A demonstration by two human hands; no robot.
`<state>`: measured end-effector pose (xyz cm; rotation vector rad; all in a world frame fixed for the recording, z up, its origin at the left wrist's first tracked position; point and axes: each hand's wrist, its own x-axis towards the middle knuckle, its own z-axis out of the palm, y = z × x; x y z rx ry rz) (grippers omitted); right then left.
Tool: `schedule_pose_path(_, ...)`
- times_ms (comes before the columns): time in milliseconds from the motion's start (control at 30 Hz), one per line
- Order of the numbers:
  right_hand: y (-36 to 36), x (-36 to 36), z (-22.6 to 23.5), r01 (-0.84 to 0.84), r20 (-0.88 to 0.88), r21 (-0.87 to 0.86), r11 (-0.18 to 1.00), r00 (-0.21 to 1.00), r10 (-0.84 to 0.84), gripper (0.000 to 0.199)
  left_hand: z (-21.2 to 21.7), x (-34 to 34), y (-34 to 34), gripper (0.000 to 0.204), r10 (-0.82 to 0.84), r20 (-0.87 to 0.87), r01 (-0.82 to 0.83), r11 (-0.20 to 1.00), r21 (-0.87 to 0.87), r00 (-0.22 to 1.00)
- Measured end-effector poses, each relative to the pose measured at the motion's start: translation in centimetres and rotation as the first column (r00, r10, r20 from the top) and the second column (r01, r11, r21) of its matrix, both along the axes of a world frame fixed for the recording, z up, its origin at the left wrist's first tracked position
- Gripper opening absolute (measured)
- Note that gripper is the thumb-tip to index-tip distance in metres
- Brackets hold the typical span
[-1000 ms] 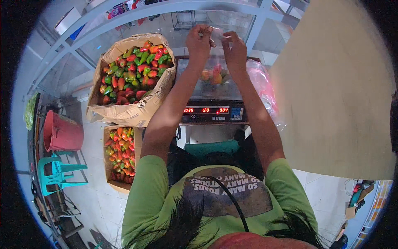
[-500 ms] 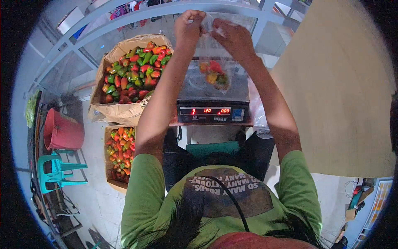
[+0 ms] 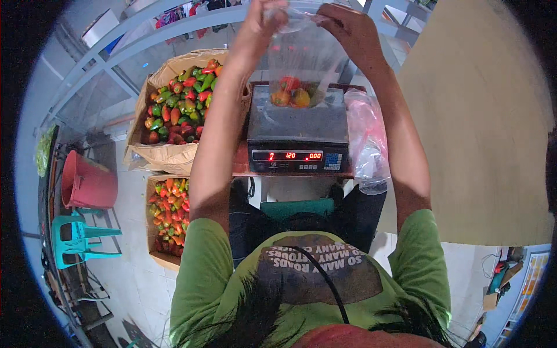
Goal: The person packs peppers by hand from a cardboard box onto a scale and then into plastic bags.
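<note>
Left hand and right hand pinch the mouth of a clear bag of peppers, hanging over a grey scale below; pepper-filled cardboard boxes lie left of the left forearm, pink bags right of the scale

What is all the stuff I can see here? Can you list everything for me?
Clear plastic bag: one, see-through, held up by its mouth above the scale.
Peppers in bag: a few, red and orange, at the bag's bottom.
Digital scale: one, grey, red lit display, in front of the person.
Paper-lined box of peppers: one, brown, left of the scale; peppers red, green, orange.
Lower box of peppers: one, brown, on the floor.
Pile of plastic bags: pinkish, right of the scale.
Bucket: one, red, far left.
Plastic chair: one, teal, below the bucket.
Left hand: grips the bag's mouth.
Right hand: grips the bag's mouth.
</note>
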<state>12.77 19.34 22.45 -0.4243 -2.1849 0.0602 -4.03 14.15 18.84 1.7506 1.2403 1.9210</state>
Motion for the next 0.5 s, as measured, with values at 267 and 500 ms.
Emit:
schedule_pose_path(267, 2.4, 2.7, 0.6, -0.279, -0.404, -0.117, 0.953, 0.890, 0.211, 0.022, -3.4, 1.4, 2.4, 0.031, -0.211, -0.026, 0.207, 0.971, -0.119, 0.977)
schedule_pose_path(500, 0.0, 1.5, -10.4, -0.420, -0.296, -0.718, 0.555, 0.906, 0.301, 0.039, 0.4, 3.6, 1.1, 0.035, -0.074, -0.299, 0.045, 0.994, -0.103, 0.951)
